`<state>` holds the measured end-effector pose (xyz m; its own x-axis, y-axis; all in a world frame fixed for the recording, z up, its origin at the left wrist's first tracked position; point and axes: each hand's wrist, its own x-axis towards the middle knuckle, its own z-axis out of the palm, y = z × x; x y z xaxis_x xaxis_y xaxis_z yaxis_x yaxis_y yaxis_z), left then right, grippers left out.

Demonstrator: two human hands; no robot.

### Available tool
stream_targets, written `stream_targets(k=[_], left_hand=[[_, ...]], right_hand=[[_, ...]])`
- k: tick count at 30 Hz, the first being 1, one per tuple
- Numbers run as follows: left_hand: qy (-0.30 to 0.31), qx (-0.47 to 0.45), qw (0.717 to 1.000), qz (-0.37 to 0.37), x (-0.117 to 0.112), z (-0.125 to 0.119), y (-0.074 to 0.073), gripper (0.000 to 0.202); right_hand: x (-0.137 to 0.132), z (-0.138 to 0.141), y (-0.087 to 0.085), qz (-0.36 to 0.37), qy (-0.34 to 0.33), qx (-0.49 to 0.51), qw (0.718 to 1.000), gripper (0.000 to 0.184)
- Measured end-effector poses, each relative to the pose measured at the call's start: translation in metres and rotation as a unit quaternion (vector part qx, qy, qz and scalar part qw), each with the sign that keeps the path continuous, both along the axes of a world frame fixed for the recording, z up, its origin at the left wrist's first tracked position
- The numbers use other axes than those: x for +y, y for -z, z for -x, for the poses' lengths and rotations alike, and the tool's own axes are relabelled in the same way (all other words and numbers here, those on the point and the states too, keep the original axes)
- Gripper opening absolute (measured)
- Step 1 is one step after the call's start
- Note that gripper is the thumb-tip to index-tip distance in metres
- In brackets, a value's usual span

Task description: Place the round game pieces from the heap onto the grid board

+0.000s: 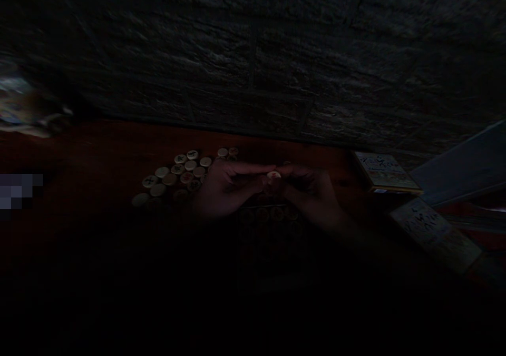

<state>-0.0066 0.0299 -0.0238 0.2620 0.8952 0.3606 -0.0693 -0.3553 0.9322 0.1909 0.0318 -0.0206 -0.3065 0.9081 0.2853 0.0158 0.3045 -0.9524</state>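
My left hand point(223, 190) and my right hand point(314, 191) meet above the table, fingers pinched from both sides around a round Chinese chess piece point(274, 175) with a red mark. More of the stack or what lies under this piece is too dark to make out. Left of my left hand, several pale round Chinese chess pieces point(177, 169) lie loose, some showing dark or red characters and others blank side up. Below my hands, a box point(272, 282) holds rows of pieces, barely visible in deep shadow.
A brick-patterned wall point(253, 56) runs behind the reddish wooden table point(106, 140). At the right lie a printed box point(385, 169) and a similar printed panel point(435, 232). Something pale and blurred point(23, 103) is at the far left.
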Motion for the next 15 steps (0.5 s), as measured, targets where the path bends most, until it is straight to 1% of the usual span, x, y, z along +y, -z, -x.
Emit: stream_targets(k=[3, 9, 13, 15], left_hand=[[-0.016, 0.003, 1.0, 0.006, -0.0004, -0.0014, -0.0011, 0.023], [-0.021, 0.019, 1.0, 0.004, -0.0005, 0.0008, -0.0015, 0.023], [-0.009, 0.027, 0.999, -0.017, -0.0013, 0.0017, 0.001, 0.02], [0.005, 0.027, 0.999, -0.033, -0.0018, 0.0014, 0.0025, 0.023]], right_hand=[[0.0001, 0.0001, -0.0007, 0.0, -0.01, -0.002, 1.0, 0.018], [0.001, 0.0004, 0.0004, 0.003, -0.022, 0.008, 1.0, 0.015], [0.0021, -0.0007, 0.0042, -0.002, 0.002, -0.001, 1.0, 0.017], [0.0027, -0.0016, 0.0059, -0.003, 0.017, -0.005, 1.0, 0.017]])
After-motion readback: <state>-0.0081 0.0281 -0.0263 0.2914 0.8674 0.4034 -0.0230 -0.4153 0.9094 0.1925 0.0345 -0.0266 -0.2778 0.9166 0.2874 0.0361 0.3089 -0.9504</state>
